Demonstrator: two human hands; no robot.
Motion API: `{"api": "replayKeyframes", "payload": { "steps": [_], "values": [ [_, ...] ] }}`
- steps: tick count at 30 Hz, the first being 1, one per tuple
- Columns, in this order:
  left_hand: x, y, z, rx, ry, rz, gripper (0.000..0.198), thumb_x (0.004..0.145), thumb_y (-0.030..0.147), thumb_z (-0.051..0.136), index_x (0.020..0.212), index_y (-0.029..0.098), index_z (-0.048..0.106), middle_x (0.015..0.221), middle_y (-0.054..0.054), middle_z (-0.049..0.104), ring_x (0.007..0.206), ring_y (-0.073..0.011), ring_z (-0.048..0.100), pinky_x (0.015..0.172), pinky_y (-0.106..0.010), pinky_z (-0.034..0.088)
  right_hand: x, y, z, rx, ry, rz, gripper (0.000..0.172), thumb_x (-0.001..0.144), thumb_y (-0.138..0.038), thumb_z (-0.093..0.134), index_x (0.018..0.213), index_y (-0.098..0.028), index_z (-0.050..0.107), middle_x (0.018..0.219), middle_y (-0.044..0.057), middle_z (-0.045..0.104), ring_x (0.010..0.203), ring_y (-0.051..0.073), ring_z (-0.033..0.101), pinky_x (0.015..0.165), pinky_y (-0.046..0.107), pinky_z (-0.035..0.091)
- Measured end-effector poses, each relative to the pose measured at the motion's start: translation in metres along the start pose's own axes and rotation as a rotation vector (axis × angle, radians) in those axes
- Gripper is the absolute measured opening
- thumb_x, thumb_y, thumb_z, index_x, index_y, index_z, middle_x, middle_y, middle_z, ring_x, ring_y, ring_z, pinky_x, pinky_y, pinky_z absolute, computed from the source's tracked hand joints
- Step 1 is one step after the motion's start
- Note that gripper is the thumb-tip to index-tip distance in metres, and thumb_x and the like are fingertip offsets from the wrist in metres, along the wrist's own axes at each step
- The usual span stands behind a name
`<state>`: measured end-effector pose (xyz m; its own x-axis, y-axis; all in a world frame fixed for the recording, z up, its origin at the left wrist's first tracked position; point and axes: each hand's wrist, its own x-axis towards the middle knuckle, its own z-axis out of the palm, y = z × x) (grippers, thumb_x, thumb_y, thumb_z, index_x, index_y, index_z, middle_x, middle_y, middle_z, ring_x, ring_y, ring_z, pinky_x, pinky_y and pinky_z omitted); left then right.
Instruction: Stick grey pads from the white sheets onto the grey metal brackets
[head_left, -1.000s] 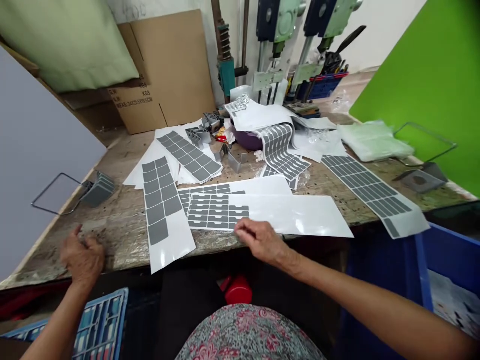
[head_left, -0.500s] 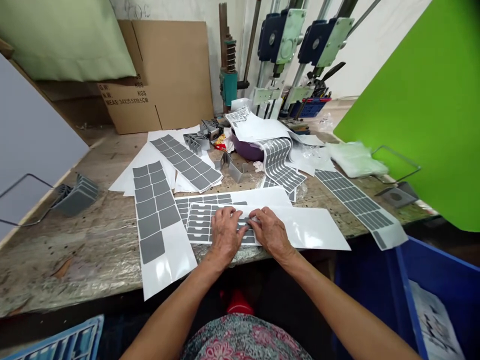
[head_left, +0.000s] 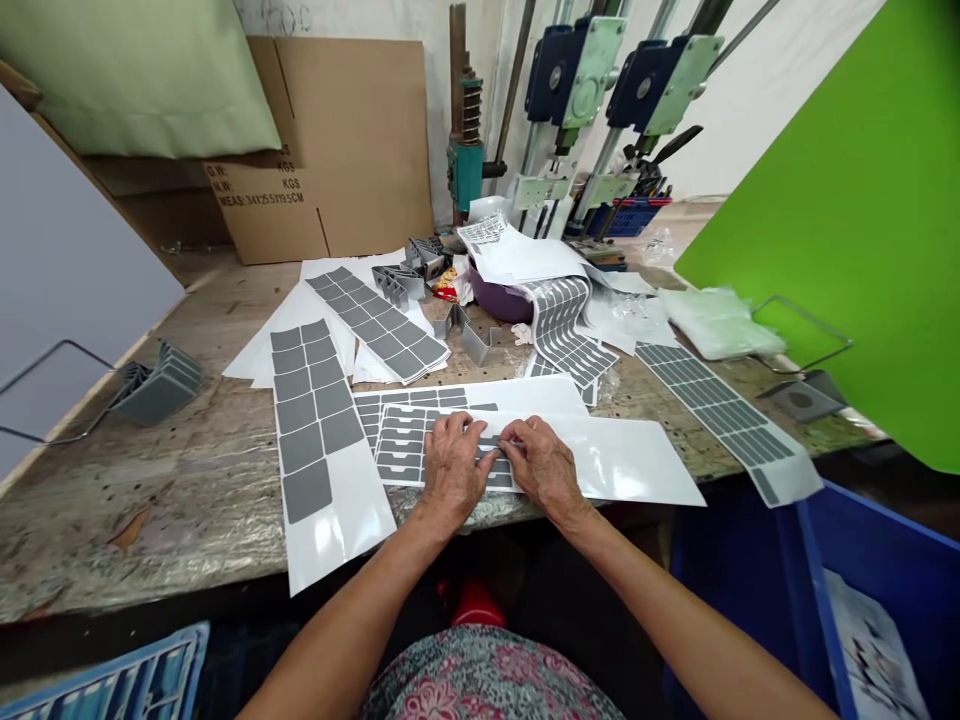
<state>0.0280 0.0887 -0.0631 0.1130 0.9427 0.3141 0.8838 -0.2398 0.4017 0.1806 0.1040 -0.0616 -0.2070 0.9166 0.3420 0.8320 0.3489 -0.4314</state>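
Observation:
Both of my hands rest on a white backing sheet [head_left: 615, 460] with rows of small grey notched stickers [head_left: 401, 445] at the table's near edge. My left hand [head_left: 454, 465] lies on the sticker rows with its fingers curled down onto the sheet. My right hand [head_left: 544, 465] sits beside it, thumb and forefinger pinched at a grey sticker between the two hands. A second similar sheet [head_left: 525, 395] lies just beyond, partly under the first.
Other sheets of larger grey stickers [head_left: 307, 420] lie around the worn table [head_left: 150, 480]. Grey metal brackets [head_left: 154, 385], a purple bowl [head_left: 499, 300], a cardboard box [head_left: 337, 140], presses [head_left: 570, 80] and a green board [head_left: 855, 200] stand around. A blue crate [head_left: 877, 600] sits below right.
My left hand came from the table's left edge across to the sticker sheet and joined my right hand. Since half a second ago both hands have barely moved.

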Motion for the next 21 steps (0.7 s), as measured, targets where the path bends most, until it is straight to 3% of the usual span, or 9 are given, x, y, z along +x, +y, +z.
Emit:
{"api": "replayKeyframes", "payload": {
  "steps": [6,17,21],
  "values": [
    [-0.001,0.003,-0.003,0.017,-0.002,-0.001,0.031,0.087,0.028,0.065,0.117,0.022,0.059,0.123,-0.008,0.058,0.109,-0.0283,0.048,0.09,-0.043,0.043,0.0,0.002,-0.002,0.005,-0.016,-0.013,0.017,0.086,-0.014,0.056,0.101,-0.02,0.061,0.081,0.003,0.057,0.077,0.02,0.056,0.074,0.029,0.043],
    [0.003,0.009,-0.005,0.061,-0.014,-0.049,0.029,0.084,0.03,0.068,0.111,0.023,0.061,0.118,-0.008,0.058,0.106,-0.0289,0.049,0.085,-0.043,0.043,-0.002,-0.001,-0.004,0.014,-0.031,-0.022,0.011,0.088,-0.014,0.054,0.088,-0.021,0.063,0.08,0.003,0.058,0.074,0.018,0.057,0.071,0.027,0.043],
    [0.002,0.012,-0.005,0.068,-0.016,-0.065,0.031,0.083,0.031,0.069,0.112,0.023,0.059,0.118,-0.009,0.057,0.107,-0.0296,0.048,0.085,-0.044,0.042,-0.005,0.004,-0.007,0.008,-0.051,-0.049,0.017,0.09,-0.013,0.051,0.1,-0.019,0.063,0.085,0.004,0.059,0.075,0.018,0.059,0.075,0.027,0.045]
  ]
}}
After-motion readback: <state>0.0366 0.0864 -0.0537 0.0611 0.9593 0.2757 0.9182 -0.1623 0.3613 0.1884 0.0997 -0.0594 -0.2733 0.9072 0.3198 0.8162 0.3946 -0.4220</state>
